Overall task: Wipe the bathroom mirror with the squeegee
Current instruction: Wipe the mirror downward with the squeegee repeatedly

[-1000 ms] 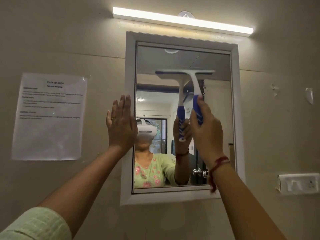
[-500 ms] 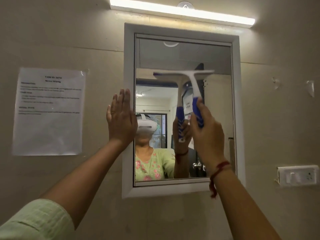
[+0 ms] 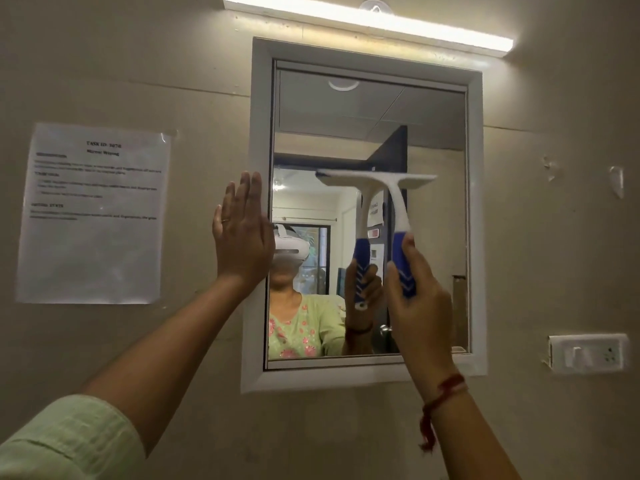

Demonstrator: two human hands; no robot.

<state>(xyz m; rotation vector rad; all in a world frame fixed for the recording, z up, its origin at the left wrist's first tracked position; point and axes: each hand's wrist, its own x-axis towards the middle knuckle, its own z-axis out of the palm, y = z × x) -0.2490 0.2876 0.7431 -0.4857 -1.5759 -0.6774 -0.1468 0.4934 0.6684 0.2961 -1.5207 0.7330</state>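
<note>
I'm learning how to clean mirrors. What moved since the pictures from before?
The squeegee, gripped at its blue handle by the right hand, slid down the mirror. Its blade went from near the top to about the upper middle of the glass. Nothing was picked up or let go. The left hand stays flat at the mirror's left edge, fingers straight.

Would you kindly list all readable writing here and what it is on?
"TASK ID:" on the white paper sheet taped to the wall; number blurred.
"Mirror Wiping", likely, below it.
Its body text and the note reflected in the white-framed mirror: too blurred.
</note>
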